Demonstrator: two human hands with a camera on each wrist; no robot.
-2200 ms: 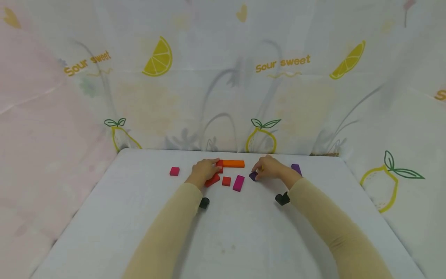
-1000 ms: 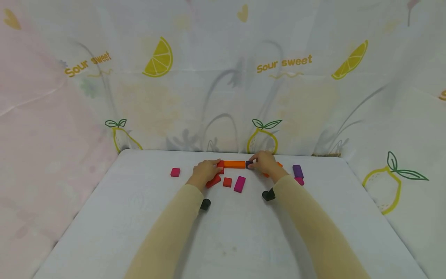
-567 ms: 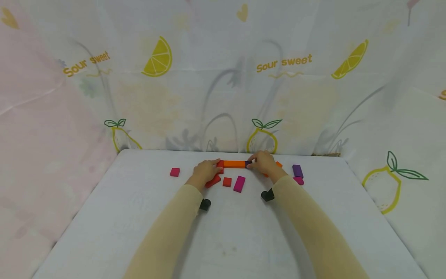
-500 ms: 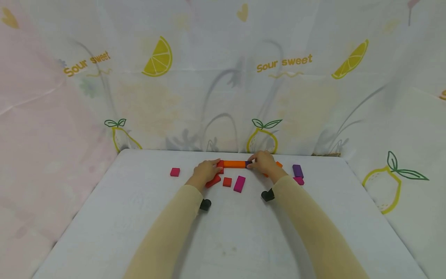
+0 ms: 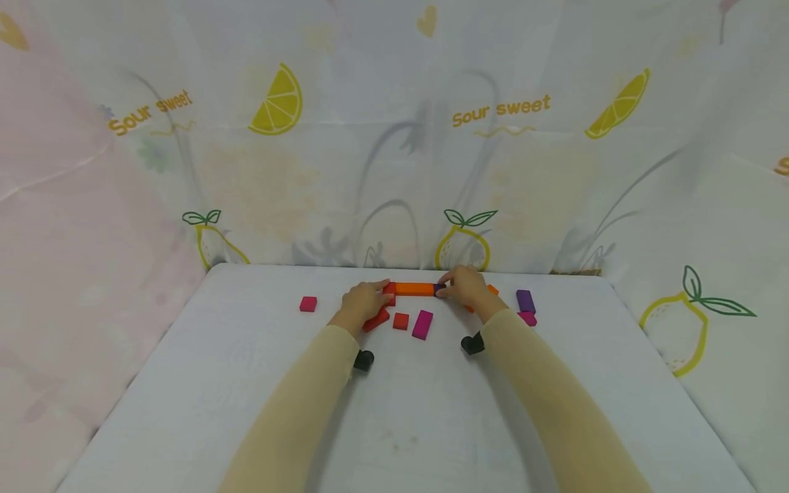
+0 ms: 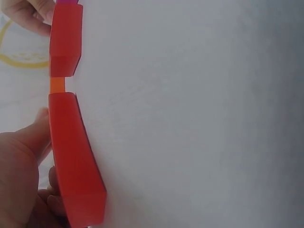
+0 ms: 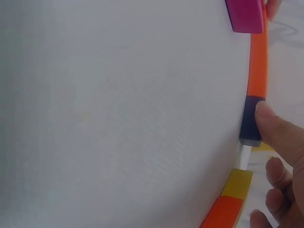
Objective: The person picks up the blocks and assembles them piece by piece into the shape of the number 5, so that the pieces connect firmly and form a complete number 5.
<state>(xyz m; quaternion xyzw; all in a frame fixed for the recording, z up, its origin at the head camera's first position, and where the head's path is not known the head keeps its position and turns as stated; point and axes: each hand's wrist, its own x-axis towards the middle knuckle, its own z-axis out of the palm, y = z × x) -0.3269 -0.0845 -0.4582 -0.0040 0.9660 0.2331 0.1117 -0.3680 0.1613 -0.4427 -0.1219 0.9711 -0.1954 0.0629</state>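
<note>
**Two-handed hold about the long orange block (image 5: 414, 289)**

The right hand (image 5: 465, 286) has its grip nearly closed, pinching the dark purple block (image 7: 250, 118) against the right end of the long orange block. At the left end, the left hand (image 5: 364, 301) has thumb and forefinger slightly apart, gripping the end red block (image 5: 391, 290).

Caution: excess or off-line pressure from either grip could skew the joints or buckle the row. The curled right fingers are close to the yellow block (image 7: 238, 182), right of the long orange block, and could knock it.

On its near side lie the angled red block (image 5: 377, 320), the small red block (image 5: 401, 321) and the magenta block (image 5: 422, 324). Well to its right is the purple block (image 5: 525, 301); well to its left, the crimson block (image 5: 308, 304).

All blocks appear rigid, smooth, matte and straight-edged; wood is likely. The white worktop (image 5: 431, 397) looks smooth, so light pieces may slide readily.
</note>
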